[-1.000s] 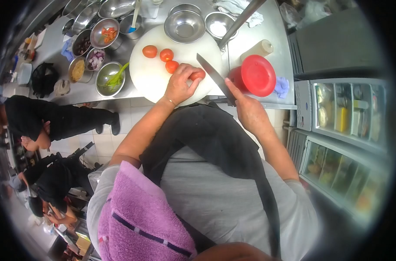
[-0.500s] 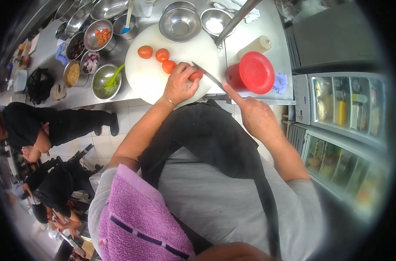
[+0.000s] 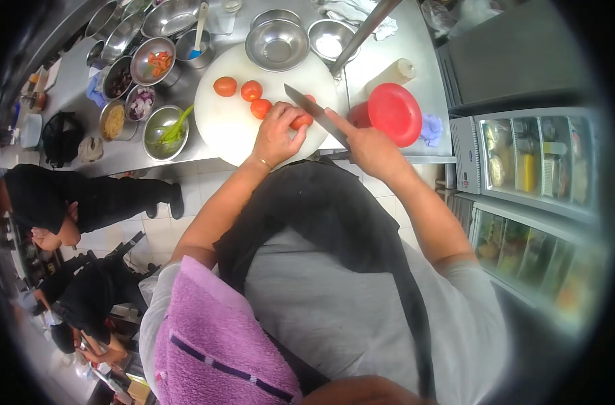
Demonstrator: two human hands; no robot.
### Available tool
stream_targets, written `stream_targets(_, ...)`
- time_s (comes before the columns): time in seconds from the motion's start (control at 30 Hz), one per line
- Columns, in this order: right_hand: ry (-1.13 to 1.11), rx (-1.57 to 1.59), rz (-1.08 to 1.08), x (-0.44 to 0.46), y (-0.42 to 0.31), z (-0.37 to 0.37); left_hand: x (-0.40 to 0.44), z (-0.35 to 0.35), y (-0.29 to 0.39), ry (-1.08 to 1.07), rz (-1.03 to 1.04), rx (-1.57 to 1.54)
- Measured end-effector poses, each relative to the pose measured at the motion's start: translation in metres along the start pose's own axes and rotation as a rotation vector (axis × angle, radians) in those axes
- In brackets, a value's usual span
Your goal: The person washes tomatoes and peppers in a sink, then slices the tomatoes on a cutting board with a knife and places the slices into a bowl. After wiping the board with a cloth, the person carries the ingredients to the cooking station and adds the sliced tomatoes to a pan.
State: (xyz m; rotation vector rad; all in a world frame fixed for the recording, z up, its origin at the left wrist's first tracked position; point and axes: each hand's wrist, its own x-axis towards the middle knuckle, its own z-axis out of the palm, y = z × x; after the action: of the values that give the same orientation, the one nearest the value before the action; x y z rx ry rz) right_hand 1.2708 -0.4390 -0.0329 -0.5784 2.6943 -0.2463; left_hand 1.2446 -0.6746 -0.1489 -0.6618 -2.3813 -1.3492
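My left hand (image 3: 280, 131) is closed over a tomato (image 3: 301, 121), pinning it to the round white cutting board (image 3: 216, 135). My right hand (image 3: 368, 148) grips a knife (image 3: 314, 110), its forefinger stretched along the blade. The blade lies against the right side of that tomato, and a small red piece (image 3: 310, 98) shows just beyond it. Three whole tomatoes, among them one at the left (image 3: 225, 86), one in the middle (image 3: 251, 90) and one nearest my hand (image 3: 260, 109), sit on the board. The knife's handle is mostly hidden in my right hand.
A red container (image 3: 395, 115) and a squeeze bottle (image 3: 392, 75) stand right of the board. Steel bowls (image 3: 277, 44) sit behind it. Left are bowls of chopped food and one with a green utensil (image 3: 179, 126). A metal pole (image 3: 365, 37) slants nearby. Two people stand at the left.
The knife has slid forward and to the left along the tomato, with my right hand following. A red piece now shows on the blade's far side. My left hand stays on the tomato.
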Motion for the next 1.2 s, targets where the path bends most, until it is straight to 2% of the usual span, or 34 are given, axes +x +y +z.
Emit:
stream_targets(0.1, 0.018, 0.067, 0.026, -0.021, -0.012, -0.021, 0.002, 0.0, 0.0, 0.016, 0.0, 0.002)
stream_targets(0.37, -0.052, -0.089, 0.044, -0.055, -0.03, -0.047, 0.002, -0.001, 0.002, 0.028, -0.011, 0.012)
stream_targets(0.6, 0.064, -0.058, -0.008, 0.011, -0.008, 0.004, 0.001, -0.001, 0.002, 0.038, 0.016, 0.028)
stream_targets(0.67, 0.013, -0.022, 0.006, 0.008, -0.007, 0.008, -0.004, -0.003, 0.006, 0.062, -0.001, 0.011)
stream_targets(0.77, -0.095, 0.049, 0.129, -0.012, -0.028, -0.026, -0.004, -0.003, 0.002, 0.025, -0.011, 0.019)
stream_targets(0.97, -0.014, -0.05, 0.007, -0.047, -0.032, -0.043, -0.002, -0.001, -0.001, 0.034, -0.008, 0.028)
stream_targets(1.07, -0.065, -0.129, 0.02, -0.045, -0.039, -0.052, -0.002, -0.002, -0.002, 0.02, -0.01, 0.014)
stream_targets(1.2, 0.014, -0.07, -0.007, 0.001, -0.018, 0.003, -0.003, -0.002, 0.001, 0.036, 0.026, 0.029)
